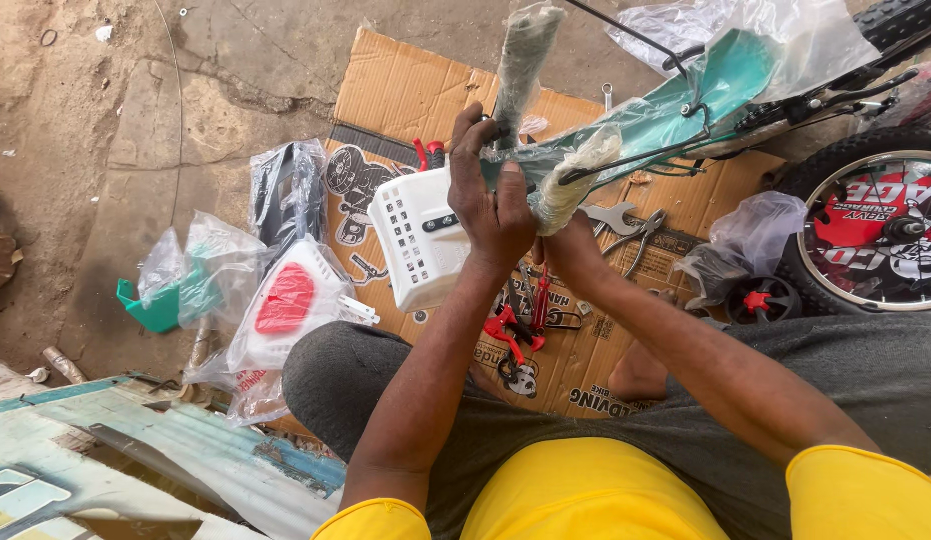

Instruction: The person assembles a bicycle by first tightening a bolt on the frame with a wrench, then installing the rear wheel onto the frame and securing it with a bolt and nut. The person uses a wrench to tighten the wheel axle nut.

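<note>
Far left on the floor, bagged parts wait w/in reach: a green plastic piece (pixel 150 305), then a white-and-red cover in its bag (pixel 285 305). My left hand (pixel 490 195) wraps its fingers round the wrapped teal bike frame (pixel 675 110), pinning it beside the white front plate (pixel 420 240) so it stays steady. My right hand (pixel 575 255) sits under it; fingers hidden, can't tell their grip. Pliers (pixel 640 235) lie on the cardboard (pixel 405 95); wheel (pixel 875 230) far right.

A teal bicycle frame (pixel 675 105), still wrapped in clear plastic and foam, lies tilted above flattened cardboard. A white basket (pixel 417 238) with small slots sits against its front end.
</note>
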### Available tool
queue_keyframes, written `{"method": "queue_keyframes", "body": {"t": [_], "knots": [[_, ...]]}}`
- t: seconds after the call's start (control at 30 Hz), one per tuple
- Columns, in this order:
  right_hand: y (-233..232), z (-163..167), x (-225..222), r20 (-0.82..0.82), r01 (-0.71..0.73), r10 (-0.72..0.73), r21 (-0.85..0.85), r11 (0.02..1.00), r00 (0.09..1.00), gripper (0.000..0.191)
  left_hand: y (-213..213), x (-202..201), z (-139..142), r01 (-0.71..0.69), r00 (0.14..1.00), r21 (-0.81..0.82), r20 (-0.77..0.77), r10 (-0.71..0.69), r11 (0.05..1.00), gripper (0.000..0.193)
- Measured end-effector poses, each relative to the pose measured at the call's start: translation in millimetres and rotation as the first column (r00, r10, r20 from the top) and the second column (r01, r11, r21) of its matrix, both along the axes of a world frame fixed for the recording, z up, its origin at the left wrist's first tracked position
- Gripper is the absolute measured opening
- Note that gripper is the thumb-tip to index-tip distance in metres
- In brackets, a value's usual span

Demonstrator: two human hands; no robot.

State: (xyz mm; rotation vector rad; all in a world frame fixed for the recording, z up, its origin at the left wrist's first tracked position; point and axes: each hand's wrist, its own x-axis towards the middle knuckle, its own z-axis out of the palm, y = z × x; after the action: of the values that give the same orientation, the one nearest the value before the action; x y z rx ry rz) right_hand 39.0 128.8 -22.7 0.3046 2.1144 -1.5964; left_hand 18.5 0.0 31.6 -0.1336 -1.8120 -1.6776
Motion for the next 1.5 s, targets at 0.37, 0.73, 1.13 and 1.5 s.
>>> {"method": "queue_keyframes", "body": {"t": [0.37, 0.73, 1.13, 1.5], "knots": [[-4, -39, 24, 0.392, 0.388, -0.026, -0.895, 0.218, 0.92, 0.017, -1, 1, -2, 0.007, 1.0, -0.011, -0.015, -0.007, 1.0, 0.04], [-15, -23, 21, 0.602, 0.636, -0.205, -0.724, 0.265, 0.771, 0.018, -1, 1, 4, 0.007, 1.0, 0.002, 0.002, -0.007, 1.0, 0.042], [-25, -35, 25, 0.108, 0.546, -0.587, -0.529, 0.649, 0.802, 0.016, 0, 2, 1, -0.009, 1.0, -0.004, 0.011, 0.009, 1.0, 0.042], [-30, -103, 8, -0.861, 0.164, -0.163, -0.095, 0.982, 0.482, 0.015, 2, 0, -4, 0.07, 0.998, 0.102, 0.004, -0.07, 0.992, 0.045]]}}
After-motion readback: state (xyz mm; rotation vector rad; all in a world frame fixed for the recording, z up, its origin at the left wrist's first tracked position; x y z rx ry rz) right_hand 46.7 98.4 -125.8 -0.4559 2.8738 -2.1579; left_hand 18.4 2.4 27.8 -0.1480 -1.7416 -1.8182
